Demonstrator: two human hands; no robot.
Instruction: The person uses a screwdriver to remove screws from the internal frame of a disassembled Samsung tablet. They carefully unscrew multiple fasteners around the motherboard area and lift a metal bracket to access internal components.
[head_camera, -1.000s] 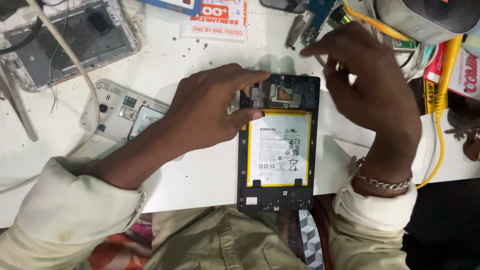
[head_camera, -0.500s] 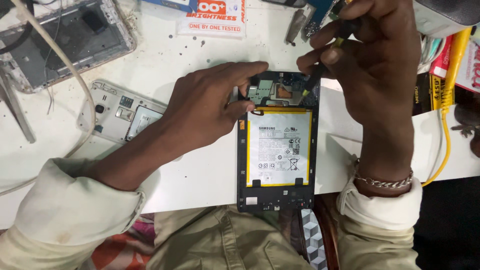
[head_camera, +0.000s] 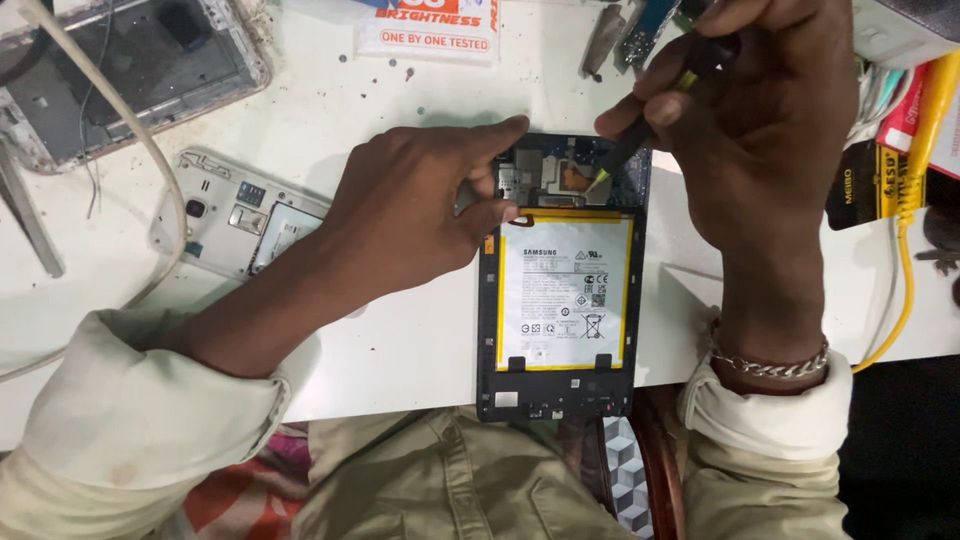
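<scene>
An opened tablet (head_camera: 560, 290) lies back-up on the white table (head_camera: 400, 340), with its white battery (head_camera: 566, 290) and the circuit board (head_camera: 560, 175) at its top exposed. My left hand (head_camera: 420, 205) presses on the tablet's upper left corner, forefinger stretched along the top edge. My right hand (head_camera: 750, 110) grips a dark screwdriver (head_camera: 650, 115) with a yellow stripe. Its tip touches the board near the top of the battery. A metal bracelet (head_camera: 768, 362) sits on my right wrist.
A white phone back shell (head_camera: 235, 215) lies left of the tablet. A larger open device frame (head_camera: 120, 70) sits at the far left corner, with a white cable (head_camera: 110, 110) running across it. A printed packet (head_camera: 430, 25) lies at the top. Yellow cable (head_camera: 905, 290) and clutter fill the right.
My right hand picked up the screwdriver from the top right and brought its tip down onto the tablet's board. My left hand stayed on the tablet's corner.
</scene>
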